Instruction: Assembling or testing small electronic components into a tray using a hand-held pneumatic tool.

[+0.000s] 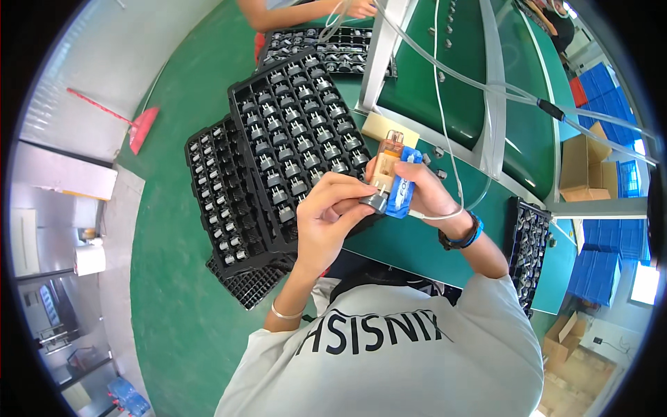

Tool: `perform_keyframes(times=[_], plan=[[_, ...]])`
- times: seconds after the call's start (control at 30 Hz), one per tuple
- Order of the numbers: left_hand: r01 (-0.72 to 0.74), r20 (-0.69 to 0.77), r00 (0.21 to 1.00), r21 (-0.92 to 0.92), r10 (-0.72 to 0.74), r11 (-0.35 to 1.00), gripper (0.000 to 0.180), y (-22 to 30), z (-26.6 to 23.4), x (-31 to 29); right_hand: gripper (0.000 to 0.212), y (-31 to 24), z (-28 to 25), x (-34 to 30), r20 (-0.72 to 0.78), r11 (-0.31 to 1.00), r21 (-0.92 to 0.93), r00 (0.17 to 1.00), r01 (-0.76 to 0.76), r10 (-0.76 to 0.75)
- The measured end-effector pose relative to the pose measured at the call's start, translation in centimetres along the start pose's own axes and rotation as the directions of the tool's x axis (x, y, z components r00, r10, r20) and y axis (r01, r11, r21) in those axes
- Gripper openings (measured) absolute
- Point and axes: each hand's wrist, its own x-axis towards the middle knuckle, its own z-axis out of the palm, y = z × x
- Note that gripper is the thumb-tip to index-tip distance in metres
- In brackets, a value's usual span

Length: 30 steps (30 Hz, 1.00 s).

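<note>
My left hand (326, 212) pinches a small dark plug part with metal pins (376, 201) between thumb and fingers. It is pressed up to, or right beside, the lower end of a hand-held block. My right hand (432, 189) grips that block (385, 170), which is tan with a blue printed side and a clear orange-tinted top. Beside my left hand, a large black tray (233, 104) carries rows of similar grey plug parts with upright pins. A pale yellow block (375, 125) lies on the green table just beyond my hands.
Another black tray (189, 149) of small parts sits lower at the left. A co-worker's arm (299, 14) reaches over a further tray (333, 45). White frame posts (379, 62) and hanging cables (445, 59) stand ahead. Loose parts (438, 151) lie right; another tray (528, 243) stands farther right.
</note>
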Motion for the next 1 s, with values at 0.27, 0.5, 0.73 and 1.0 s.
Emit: perform_keyframes(times=[0.27,0.5,0.73,1.0], plan=[[0.055,0.011,0.999,-0.107,-0.054,0.993,0.025,0.0,1.6,-1.5,0.046,-1.2,0.4,-2.0,-0.077,0.995,-0.028,0.992,0.095,-0.097],[0.241,0.124,0.970,-0.589,-0.209,0.771,0.022,5.5,3.5,-2.8,0.037,-6.0,-0.7,-5.6,0.573,0.745,0.008,0.608,0.667,-0.550],[-0.465,0.168,0.837,-0.284,0.521,0.839,0.019,9.6,7.5,-1.2,0.005,-9.7,2.1,-9.3,0.415,0.579,0.420,0.420,0.699,-0.807],[-0.550,0.039,0.831,-0.106,0.556,0.829,0.026,8.0,10.2,1.4,0.006,-9.1,-0.5,-10.1,0.337,0.550,0.395,0.441,0.736,-0.832]])
